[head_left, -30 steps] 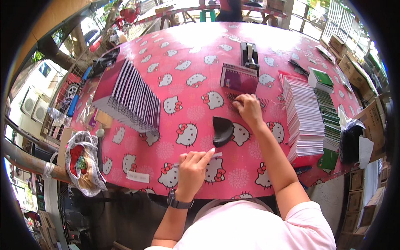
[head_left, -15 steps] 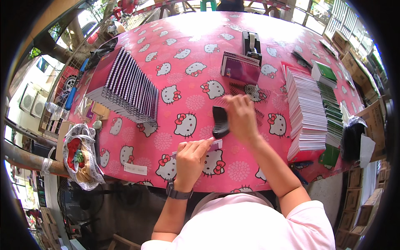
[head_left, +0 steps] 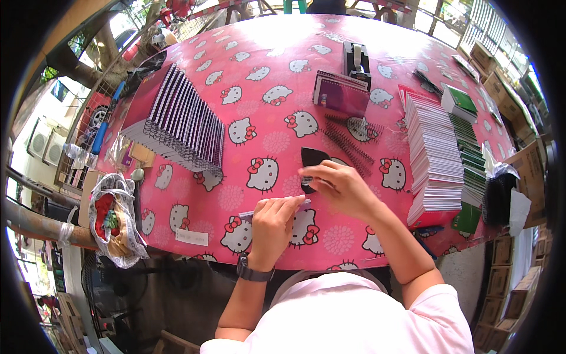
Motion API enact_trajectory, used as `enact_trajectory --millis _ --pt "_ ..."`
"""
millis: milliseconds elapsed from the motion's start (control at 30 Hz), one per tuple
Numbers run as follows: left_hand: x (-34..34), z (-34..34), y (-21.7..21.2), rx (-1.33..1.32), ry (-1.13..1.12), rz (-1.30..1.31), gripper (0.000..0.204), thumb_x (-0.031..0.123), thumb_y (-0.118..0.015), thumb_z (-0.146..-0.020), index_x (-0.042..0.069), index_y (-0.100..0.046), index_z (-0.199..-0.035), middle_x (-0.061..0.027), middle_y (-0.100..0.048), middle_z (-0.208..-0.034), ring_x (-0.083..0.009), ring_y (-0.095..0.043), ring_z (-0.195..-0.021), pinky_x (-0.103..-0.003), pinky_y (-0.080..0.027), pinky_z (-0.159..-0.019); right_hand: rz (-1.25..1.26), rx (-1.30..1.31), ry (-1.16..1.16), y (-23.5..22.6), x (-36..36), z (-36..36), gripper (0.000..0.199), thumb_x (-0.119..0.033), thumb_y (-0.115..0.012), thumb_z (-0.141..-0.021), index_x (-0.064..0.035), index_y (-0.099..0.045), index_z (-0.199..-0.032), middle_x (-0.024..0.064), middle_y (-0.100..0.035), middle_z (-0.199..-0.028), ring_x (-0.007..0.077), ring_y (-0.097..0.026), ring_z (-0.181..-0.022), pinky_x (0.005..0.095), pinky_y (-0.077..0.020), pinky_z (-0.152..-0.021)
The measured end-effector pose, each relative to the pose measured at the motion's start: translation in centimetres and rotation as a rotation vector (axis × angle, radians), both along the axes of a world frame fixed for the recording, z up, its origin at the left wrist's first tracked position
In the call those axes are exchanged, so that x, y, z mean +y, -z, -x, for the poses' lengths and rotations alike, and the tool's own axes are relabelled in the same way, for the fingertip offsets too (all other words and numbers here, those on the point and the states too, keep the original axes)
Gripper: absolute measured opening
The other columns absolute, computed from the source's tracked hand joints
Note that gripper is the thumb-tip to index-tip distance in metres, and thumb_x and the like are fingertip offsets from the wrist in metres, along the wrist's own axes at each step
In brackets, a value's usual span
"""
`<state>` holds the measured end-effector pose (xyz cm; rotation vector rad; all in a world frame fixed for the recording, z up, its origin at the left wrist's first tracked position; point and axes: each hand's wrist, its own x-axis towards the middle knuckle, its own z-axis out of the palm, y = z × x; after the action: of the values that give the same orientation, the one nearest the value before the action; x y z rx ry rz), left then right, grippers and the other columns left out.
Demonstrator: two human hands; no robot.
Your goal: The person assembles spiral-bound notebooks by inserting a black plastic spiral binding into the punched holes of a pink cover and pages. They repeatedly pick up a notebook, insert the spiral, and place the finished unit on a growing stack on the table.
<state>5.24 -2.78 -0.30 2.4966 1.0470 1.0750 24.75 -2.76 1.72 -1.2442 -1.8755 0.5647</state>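
Presently, a narrow pale-purple strip [head_left: 304, 205] is being held down by the left hand [head_left: 271, 224] near the front of a pink cat-print tablecloth [head_left: 230, 199]; the fingers are being pressed close together and bent over it, so that most of the strip is being hidden; a dark watch [head_left: 254, 272] is being worn on that wrist; the right hand [head_left: 336, 183] is being held half open, fingers and thumb curled, over a curved black block [head_left: 312, 156], which is being partly covered; whether anything is being gripped there cannot be told; just beyond, loose dark wire coils [head_left: 349, 146] are being borne by the cloth; behind them, purple notebooks [head_left: 341, 97] are being overlooked by a black tape dispenser [head_left: 356, 59]; the work is being flanked by a purple notebook stack [head_left: 183, 127] on the left and a white-edged notebook row [head_left: 433, 162] on the right.
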Motion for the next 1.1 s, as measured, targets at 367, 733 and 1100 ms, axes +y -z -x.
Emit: enact_trajectory --millis 367,733,1100 --pt "0.0 0.2 0.1 -0.030 0.040 0.007 0.023 0.000 -0.065 -0.076 0.010 -0.069 -0.095 -0.0039 -0.069 -0.084 -0.0196 -0.063 -0.077 -0.032 -0.044 -0.074 0.204 0.005 -0.276 0.4 -1.1 -1.7 0.021 -0.002 -0.067 -0.079 -0.0042 -0.066 -0.101 0.0085 -0.061 -0.087 0.0226 -0.060 -0.073 0.0324 -0.0494 -0.066" --pt "-0.4 0.0 -0.4 -0.017 -0.011 0.092 0.019 0.009 -0.067 -0.078 0.011 -0.068 -0.097 -0.0038 -0.068 -0.085 -0.0176 -0.062 -0.075 -0.032 -0.037 -0.075 0.190 -0.012 -0.299 -0.1 -1.1 -1.9 0.034 -0.013 -0.067 -0.083 -0.0032 -0.054 -0.114 0.0150 -0.063 -0.090 0.0275 -0.062 -0.081 0.0378 -0.0474 -0.072" --pt "-0.9 -0.5 -0.6 0.089 -0.029 0.109 0.020 0.028 -0.070 -0.077 0.013 -0.063 -0.088 -0.0003 -0.063 -0.080 -0.0173 -0.058 -0.076 -0.034 -0.032 -0.076 0.352 0.037 -0.328 0.6 -1.2 -1.0 0.038 -0.010 -0.059 -0.088 -0.0066 -0.045 -0.124 0.0161 -0.061 -0.078 0.0310 -0.061 -0.073 0.0383 -0.0473 -0.065"
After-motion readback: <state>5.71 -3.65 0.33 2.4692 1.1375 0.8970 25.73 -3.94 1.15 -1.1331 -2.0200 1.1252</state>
